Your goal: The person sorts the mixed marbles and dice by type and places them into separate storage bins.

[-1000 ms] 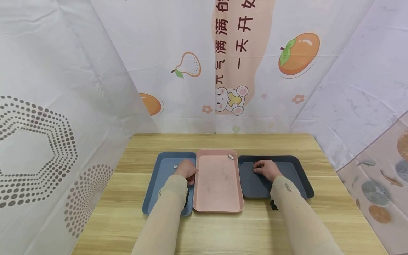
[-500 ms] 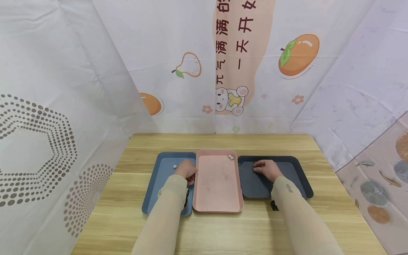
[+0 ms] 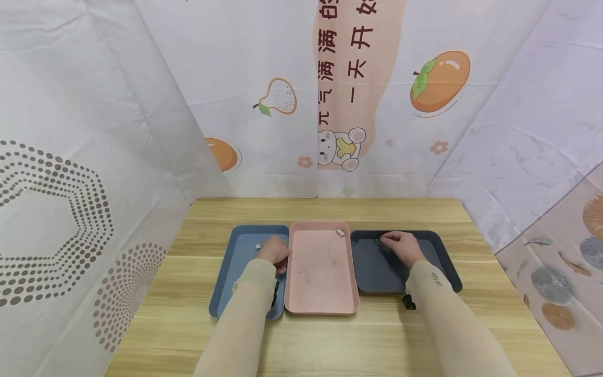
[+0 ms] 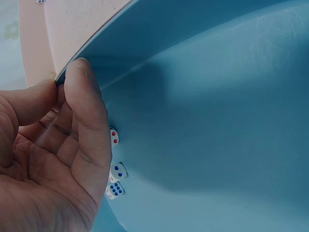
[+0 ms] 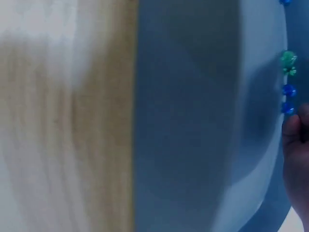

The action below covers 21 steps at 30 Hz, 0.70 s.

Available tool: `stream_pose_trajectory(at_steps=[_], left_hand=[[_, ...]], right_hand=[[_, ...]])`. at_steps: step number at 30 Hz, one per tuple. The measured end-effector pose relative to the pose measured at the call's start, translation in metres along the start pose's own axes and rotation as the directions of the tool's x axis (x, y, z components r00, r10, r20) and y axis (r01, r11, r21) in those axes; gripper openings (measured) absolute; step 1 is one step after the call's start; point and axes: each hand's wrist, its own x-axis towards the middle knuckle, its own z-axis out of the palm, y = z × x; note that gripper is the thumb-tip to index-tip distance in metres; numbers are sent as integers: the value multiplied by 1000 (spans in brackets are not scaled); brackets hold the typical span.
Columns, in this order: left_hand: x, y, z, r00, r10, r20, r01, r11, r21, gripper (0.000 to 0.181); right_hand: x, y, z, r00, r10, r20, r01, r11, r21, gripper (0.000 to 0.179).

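Note:
My left hand (image 3: 277, 252) pinches the right rim of the blue tray (image 4: 212, 145) between thumb and index finger. Small white dice (image 4: 116, 171) lie in that tray beside the fingers, and one more die (image 3: 258, 246) shows to the hand's left. Over the dark blue-grey tray (image 3: 377, 280) is my right hand (image 3: 402, 247), thumb and index finger close together. Its fingertips are right at a row of shiny little pieces: blue ones (image 5: 288, 90) and green ones (image 5: 288, 59). Whether something sits between those fingertips I cannot tell.
Between the two trays lies a pink tray (image 3: 322, 272), with small white dice (image 3: 341, 232) in its far right corner. A blue piece (image 3: 355, 242) is in the dark tray's far left corner. Everything stands on a wooden table (image 3: 311, 345) in front of a printed curtain (image 3: 245, 52).
My right hand has shifted right and slightly toward the far wall, so the small green pieces now show to the left of its fingertips. The left hand stays on the tray rim.

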Motion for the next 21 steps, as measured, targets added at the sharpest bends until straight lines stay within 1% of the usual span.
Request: stream_pose_trajectory(at_steps=[5, 8, 10, 13, 16, 18, 21], left_hand=[[-2, 1, -1, 1000, -4, 6, 4, 1000, -8, 29], [-3, 1, -1, 1000, -6, 3, 6, 1000, -15, 29], [-3, 0, -1, 1000, -7, 1, 7, 1000, -20, 29], [-3, 0, -1, 1000, -10, 1, 10, 1000, -25, 29], [-3, -1, 0, 1000, -9, 0, 9, 1000, -26, 28], [-3, -1, 0, 1000, -5, -1, 5, 1000, -25, 29], [-2, -2, 0, 1000, 7, -3, -7, 1000, -16, 30]], right_hand=[[1, -9, -9, 999, 7, -31, -5, 999, 42, 46], [1, -19, -13, 1000, 0, -27, 1, 999, 37, 50], [1, -26, -13, 1000, -9, -21, 10, 999, 37, 49], [2, -37, -9, 999, -24, 22, 24, 999, 33, 42], [2, -49, 0, 997, -5, 83, 3, 1000, 23, 37], [0, -56, 6, 992, 15, 125, -12, 1000, -20, 37], [-4, -67, 17, 982, 70, 173, -56, 995, -87, 36]])
